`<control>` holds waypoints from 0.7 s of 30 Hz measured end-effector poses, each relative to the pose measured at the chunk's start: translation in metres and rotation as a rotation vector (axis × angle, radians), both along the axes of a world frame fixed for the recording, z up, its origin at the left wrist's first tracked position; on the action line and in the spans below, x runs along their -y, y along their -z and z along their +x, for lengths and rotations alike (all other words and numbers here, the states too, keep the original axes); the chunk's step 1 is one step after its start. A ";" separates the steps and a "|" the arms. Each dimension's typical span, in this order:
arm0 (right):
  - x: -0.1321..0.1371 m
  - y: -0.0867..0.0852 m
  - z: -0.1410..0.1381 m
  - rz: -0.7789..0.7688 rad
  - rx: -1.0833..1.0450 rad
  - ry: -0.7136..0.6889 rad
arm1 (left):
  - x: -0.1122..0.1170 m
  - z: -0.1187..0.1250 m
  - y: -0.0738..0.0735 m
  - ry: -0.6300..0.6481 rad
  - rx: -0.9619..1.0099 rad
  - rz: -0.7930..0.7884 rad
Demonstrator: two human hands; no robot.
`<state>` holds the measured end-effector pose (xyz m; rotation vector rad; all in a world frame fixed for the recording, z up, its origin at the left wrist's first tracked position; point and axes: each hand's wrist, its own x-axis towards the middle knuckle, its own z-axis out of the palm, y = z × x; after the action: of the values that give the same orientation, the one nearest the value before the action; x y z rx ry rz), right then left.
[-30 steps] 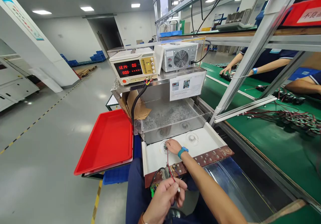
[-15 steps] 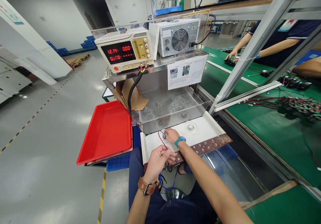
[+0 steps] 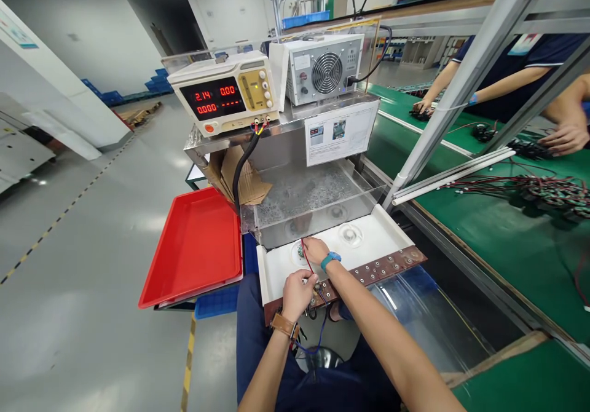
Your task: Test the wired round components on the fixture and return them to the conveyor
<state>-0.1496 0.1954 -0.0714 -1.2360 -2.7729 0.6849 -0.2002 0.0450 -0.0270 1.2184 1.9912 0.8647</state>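
My left hand (image 3: 297, 294) pinches a thin red wire (image 3: 306, 257) just above the brown strip with metal studs (image 3: 382, 268). That wire runs up to a small part with a green circuit board (image 3: 300, 251), set at the left round holder of the white tray (image 3: 276, 277). My right hand (image 3: 317, 250) is closed at this part, its fingertips partly hidden behind the hand. A blue wire (image 3: 319, 338) hangs below the strip by my left hand. To the right in the tray is a second round holder (image 3: 351, 235).
A power supply with red digits (image 3: 212, 98) and a grey fan unit (image 3: 327, 71) stand on the metal shelf. An empty-looking red tray (image 3: 193, 246) lies left. On the green bench, co-workers' hands (image 3: 569, 138) handle black parts near bundled wires (image 3: 548, 194).
My left hand has lowered onto the studded strip with the red wire, which now runs straighter. My right hand stays at the small part. A co-worker's hand has come in at the right.
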 end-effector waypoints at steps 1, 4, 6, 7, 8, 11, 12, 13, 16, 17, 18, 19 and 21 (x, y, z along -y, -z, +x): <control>0.000 -0.001 0.000 -0.002 0.006 0.000 | -0.001 0.000 0.001 -0.006 -0.007 -0.015; 0.001 -0.003 0.000 -0.003 0.016 -0.009 | -0.002 0.000 0.003 -0.023 -0.035 -0.053; 0.001 -0.004 0.001 0.001 0.016 -0.013 | -0.003 0.000 0.002 -0.026 -0.051 -0.071; 0.001 -0.004 0.001 0.004 0.016 -0.015 | -0.004 0.000 0.002 -0.027 -0.056 -0.078; 0.001 -0.004 0.001 0.009 0.017 -0.016 | -0.004 0.000 0.002 -0.026 -0.061 -0.085; 0.001 -0.002 0.000 0.023 0.018 -0.016 | -0.004 0.000 0.001 -0.027 -0.071 -0.099; 0.001 -0.001 0.000 0.027 0.015 -0.016 | -0.004 0.000 0.001 -0.028 -0.073 -0.102; 0.001 0.000 0.000 0.028 0.011 -0.016 | -0.004 0.000 0.001 -0.028 -0.075 -0.105; 0.000 0.002 0.000 0.026 -0.006 -0.016 | -0.004 0.000 0.002 -0.031 -0.083 -0.114; 0.000 0.002 0.000 0.024 -0.010 -0.017 | -0.004 0.000 0.002 -0.031 -0.087 -0.118; 0.000 0.001 0.000 0.021 -0.011 -0.018 | -0.005 0.000 0.002 -0.031 -0.090 -0.123; 0.000 0.001 0.000 0.018 -0.012 -0.018 | -0.005 0.000 0.002 -0.030 -0.092 -0.128; 0.001 0.000 0.000 0.011 -0.012 -0.018 | -0.005 0.000 0.001 -0.025 -0.095 -0.136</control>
<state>-0.1495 0.1944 -0.0715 -1.2024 -2.7780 0.6752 -0.2006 0.0502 -0.0281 1.1786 2.1084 0.6824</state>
